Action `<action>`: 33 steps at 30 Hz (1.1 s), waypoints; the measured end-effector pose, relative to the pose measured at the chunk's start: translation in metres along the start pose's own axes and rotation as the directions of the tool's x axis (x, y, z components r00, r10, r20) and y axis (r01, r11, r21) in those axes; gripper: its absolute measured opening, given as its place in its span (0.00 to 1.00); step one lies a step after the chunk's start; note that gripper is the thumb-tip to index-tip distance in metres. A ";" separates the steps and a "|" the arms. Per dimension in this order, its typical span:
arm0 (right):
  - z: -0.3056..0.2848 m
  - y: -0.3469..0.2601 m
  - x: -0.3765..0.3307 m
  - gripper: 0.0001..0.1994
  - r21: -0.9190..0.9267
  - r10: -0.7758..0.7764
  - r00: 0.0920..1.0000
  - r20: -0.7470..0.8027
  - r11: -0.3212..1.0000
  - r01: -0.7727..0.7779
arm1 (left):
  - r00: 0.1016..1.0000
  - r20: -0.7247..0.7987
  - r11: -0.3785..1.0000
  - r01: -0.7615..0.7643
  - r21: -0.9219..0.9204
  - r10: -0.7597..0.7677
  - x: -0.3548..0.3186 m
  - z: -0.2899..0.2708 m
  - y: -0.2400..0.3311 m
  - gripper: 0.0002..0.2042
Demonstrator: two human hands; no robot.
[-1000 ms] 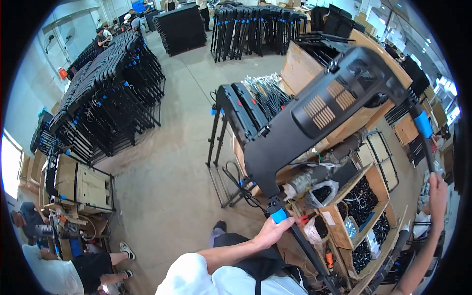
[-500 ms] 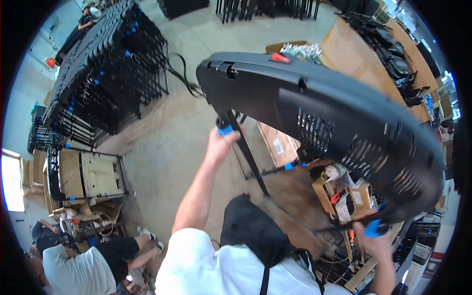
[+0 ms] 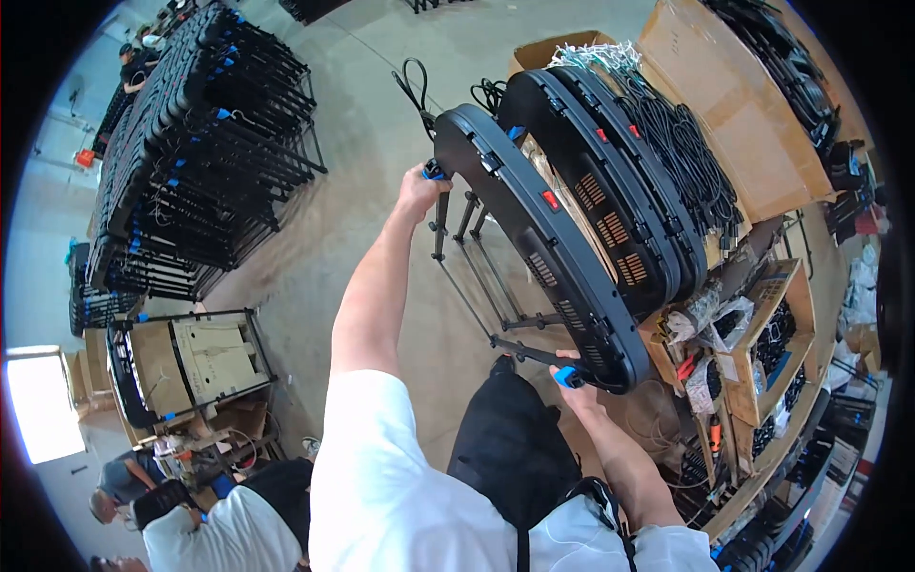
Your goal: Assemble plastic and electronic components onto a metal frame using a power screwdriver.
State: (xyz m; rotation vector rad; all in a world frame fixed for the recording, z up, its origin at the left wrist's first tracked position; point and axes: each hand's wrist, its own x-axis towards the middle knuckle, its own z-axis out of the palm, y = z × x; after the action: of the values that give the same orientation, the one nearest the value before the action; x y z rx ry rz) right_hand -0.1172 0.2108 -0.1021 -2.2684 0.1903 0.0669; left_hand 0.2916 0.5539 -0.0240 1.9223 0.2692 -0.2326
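A long black rounded-end unit (image 3: pixel 572 276) stands on its edge before me, with vent slots along its side, a red switch on its rim and tubular legs (image 3: pixel 474 310) below. My left hand (image 3: pixel 419 194) is closed around a black leg by a blue fitting (image 3: pixel 435 169) at its far end. At the near end, my right hand (image 3: pixel 579 391) is closed at another black leg with a blue fitting (image 3: pixel 566 377); some of its fingers are hidden behind the unit. Two similar black units (image 3: pixel 600 181) stand just to the right.
Coiled black cables (image 3: pixel 681 157) and a cardboard box (image 3: pixel 739 124) lie at the right, near wooden parts bins (image 3: pixel 767 348). Stacked black legged units (image 3: pixel 205 124) fill the far left. A person in a white shirt (image 3: pixel 233 529) works at the lower left by a bench (image 3: pixel 210 424).
The unit, earlier tilted with its broad side across my view at the right, has swung down and left onto its edge. My left hand moved farther away, my right hand inward and forward.
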 end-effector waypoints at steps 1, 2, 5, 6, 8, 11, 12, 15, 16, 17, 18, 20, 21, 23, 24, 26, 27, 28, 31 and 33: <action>0.006 -0.004 0.006 0.17 -0.026 -0.053 0.998 -0.025 0.998 0.052 | 1.000 -0.002 1.000 0.006 0.020 -0.006 0.012 0.002 -0.001 0.19; 0.010 -0.007 0.011 0.17 -0.018 -0.042 0.999 -0.030 0.999 0.041 | 1.000 0.008 0.999 0.006 0.031 -0.007 0.023 0.004 -0.003 0.19; 0.013 0.002 0.023 0.15 -0.122 -0.030 0.996 -0.086 0.992 0.019 | 0.999 -0.003 0.998 0.047 0.047 -0.047 0.049 0.030 0.004 0.25; 0.015 0.012 0.024 0.15 -0.129 -0.011 0.994 -0.107 0.992 -0.003 | 0.999 0.026 0.998 0.037 0.047 -0.038 0.054 0.043 0.008 0.25; 0.019 0.033 0.023 0.15 -0.284 0.076 0.990 -0.120 0.953 -0.107 | 0.999 0.006 0.999 -0.034 0.039 0.033 0.067 0.068 0.009 0.24; -0.017 0.013 0.042 0.18 -0.480 0.268 0.953 0.138 0.860 -0.172 | 0.982 -0.034 0.965 -0.176 0.194 0.186 0.070 0.090 -0.007 0.18; -0.025 -0.020 0.054 0.20 -0.546 0.452 0.809 0.376 0.813 -0.201 | 0.972 -0.128 0.958 -0.164 0.236 0.198 0.080 0.054 -0.036 0.24; -0.082 -0.009 0.012 0.17 -0.398 0.517 0.829 0.211 0.820 -0.411 | 0.997 -0.071 0.999 -0.029 0.041 0.032 0.028 0.103 -0.104 0.30; -0.099 -0.001 -0.003 0.17 -0.293 0.508 0.831 0.226 0.849 -0.439 | 0.998 0.016 0.954 0.058 0.295 -0.066 0.007 0.091 -0.137 0.28; -0.100 -0.006 -0.007 0.20 -0.265 0.400 0.889 0.225 0.903 -0.339 | 0.971 0.130 0.898 0.129 0.420 -0.200 0.005 0.017 -0.195 0.25; -0.120 0.016 -0.030 0.20 -0.259 0.464 0.875 0.140 0.870 -0.420 | 0.930 0.196 0.887 0.210 0.411 -0.311 -0.039 0.052 -0.237 0.23; -0.154 0.052 -0.080 0.19 -0.200 0.543 0.825 0.157 0.835 -0.512 | 0.564 0.727 0.680 -0.355 0.641 -0.391 -0.124 0.097 -0.273 0.14; -0.173 0.070 -0.107 0.20 -0.154 0.633 0.768 0.094 0.772 -0.617 | 0.532 0.733 0.899 0.148 0.412 -0.424 -0.191 0.134 -0.275 0.16; -0.214 0.094 -0.163 0.21 0.000 0.783 0.619 -0.053 0.620 -0.785 | 0.316 0.850 0.906 0.098 0.413 -0.421 -0.288 0.220 -0.182 0.17; -0.241 0.091 -0.168 0.21 0.200 0.876 0.483 0.001 0.473 -0.858 | 0.293 0.843 0.892 0.121 0.435 -0.451 -0.317 0.251 -0.151 0.21; -0.267 0.132 -0.190 0.23 0.405 0.911 0.397 -0.109 0.405 -0.819 | 0.372 0.878 0.862 -0.286 0.418 -0.302 -0.352 0.324 -0.090 0.24; -0.286 0.149 -0.199 0.25 0.484 0.915 0.372 -0.155 0.399 -0.779 | 0.407 0.898 0.890 -0.329 0.314 -0.167 -0.367 0.361 -0.061 0.25; -0.301 0.169 -0.199 0.26 0.522 0.911 0.374 -0.175 0.407 -0.749 | 0.407 0.913 0.938 -0.300 0.172 -0.037 -0.371 0.398 -0.042 0.24; -0.335 0.233 -0.181 0.28 0.578 0.914 0.366 -0.178 0.398 -0.712 | 0.516 0.855 0.985 -0.166 0.044 0.049 -0.377 0.516 0.005 0.22; -0.339 0.264 -0.161 0.30 0.599 0.921 0.361 -0.150 0.375 -0.707 | 0.605 0.796 0.974 -0.188 0.130 0.010 -0.372 0.580 0.025 0.21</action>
State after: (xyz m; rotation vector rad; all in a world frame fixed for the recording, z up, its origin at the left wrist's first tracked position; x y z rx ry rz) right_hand -0.3235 -0.1976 -0.0636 -1.4300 1.5208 0.0077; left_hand -0.0756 -0.0249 -0.1006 1.8245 -0.4900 -1.0468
